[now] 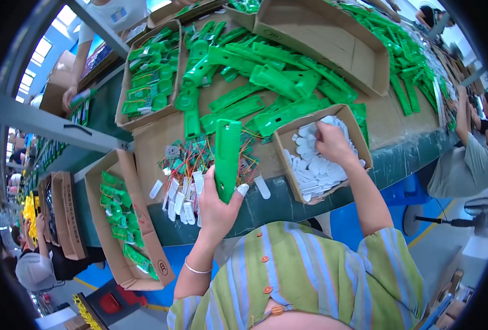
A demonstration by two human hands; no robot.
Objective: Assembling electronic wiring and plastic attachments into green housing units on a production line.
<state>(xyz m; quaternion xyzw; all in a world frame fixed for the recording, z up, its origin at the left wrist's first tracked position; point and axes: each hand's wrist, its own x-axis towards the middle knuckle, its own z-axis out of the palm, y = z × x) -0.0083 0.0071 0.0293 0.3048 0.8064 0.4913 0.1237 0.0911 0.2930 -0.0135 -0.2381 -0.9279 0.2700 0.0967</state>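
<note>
My left hand (216, 213) is closed around a long green plastic housing (228, 151), held upright over the near part of the table, its thumb tip covered in white. Reaching into a small cardboard box (284, 165), my right hand (333, 143) has its fingers pinched together among small flat white plastic pieces (314, 175). Whatever those fingers hold is hidden. Behind and beside the left hand lies a heap of small circuit boards with red and yellow wires (192, 157). Several white plastic strips (181, 201) lie in front of it.
A large pile of green housings (277, 80) covers the table's far side, with a tilted carton (323, 36) resting on it. Two cardboard trays, one at upper left (179, 69) and one at lower left (155, 245), hold green housings with wires. Other people work around the table.
</note>
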